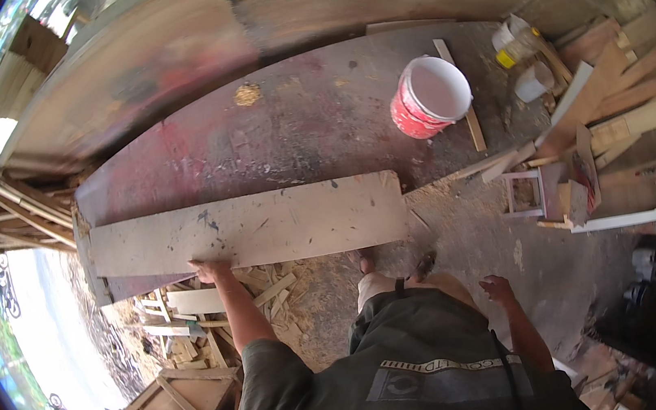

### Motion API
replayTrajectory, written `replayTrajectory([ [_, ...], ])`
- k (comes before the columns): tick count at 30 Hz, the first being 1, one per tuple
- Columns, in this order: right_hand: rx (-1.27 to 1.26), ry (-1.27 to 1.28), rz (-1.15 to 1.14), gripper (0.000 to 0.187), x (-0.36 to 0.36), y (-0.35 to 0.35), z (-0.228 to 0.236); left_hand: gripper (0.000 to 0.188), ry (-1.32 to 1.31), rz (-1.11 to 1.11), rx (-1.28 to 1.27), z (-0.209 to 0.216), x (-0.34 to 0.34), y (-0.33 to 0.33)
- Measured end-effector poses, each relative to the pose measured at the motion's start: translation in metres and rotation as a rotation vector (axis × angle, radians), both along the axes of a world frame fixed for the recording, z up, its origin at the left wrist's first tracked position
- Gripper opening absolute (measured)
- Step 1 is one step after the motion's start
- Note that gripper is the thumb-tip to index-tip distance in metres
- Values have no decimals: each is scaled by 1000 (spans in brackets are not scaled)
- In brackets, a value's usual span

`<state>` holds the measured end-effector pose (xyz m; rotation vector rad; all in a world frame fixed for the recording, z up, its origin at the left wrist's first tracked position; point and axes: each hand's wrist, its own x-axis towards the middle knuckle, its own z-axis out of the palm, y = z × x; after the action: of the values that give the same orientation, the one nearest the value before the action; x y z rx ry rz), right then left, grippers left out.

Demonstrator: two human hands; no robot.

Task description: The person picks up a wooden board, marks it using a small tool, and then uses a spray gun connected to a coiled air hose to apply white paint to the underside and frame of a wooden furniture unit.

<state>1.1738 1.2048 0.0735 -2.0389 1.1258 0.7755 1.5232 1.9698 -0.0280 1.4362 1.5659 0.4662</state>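
Observation:
A long pale board (305,220), flecked with dark paint spots, lies along the near edge of a paint-stained worktable (207,150). My left hand (213,271) grips the board's near edge, left of its middle, and part of its fingers is hidden there. Away from the table, my right hand (497,289) hangs low by my right side with nothing in it, its fingers loosely apart. A red and white bucket (422,103) stands on the table, beyond the board's right end.
A wooden strip (462,98) lies beside the bucket. Paint containers (534,83) sit at the table's right end. Wood offcuts (273,289) litter the floor under the board. A wooden cabinet (180,403) stands at the lower left, and a small frame-like stool (524,191) at the right.

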Motion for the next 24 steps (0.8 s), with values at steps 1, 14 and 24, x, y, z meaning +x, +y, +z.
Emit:
replayTrajectory([
  [1, -46, -12, 60, 46, -20, -5, -9, 76, -97, 104, -112, 21, 18, -37],
  [14, 115, -321, -53, 45, -42, -12, -27, 90, 150, -159, 104, 25, -60, -65],
  [24, 207, -270, -314, 47, -198, -127, -87, 83, 0, -446, -670, -78, -232, -356],
])
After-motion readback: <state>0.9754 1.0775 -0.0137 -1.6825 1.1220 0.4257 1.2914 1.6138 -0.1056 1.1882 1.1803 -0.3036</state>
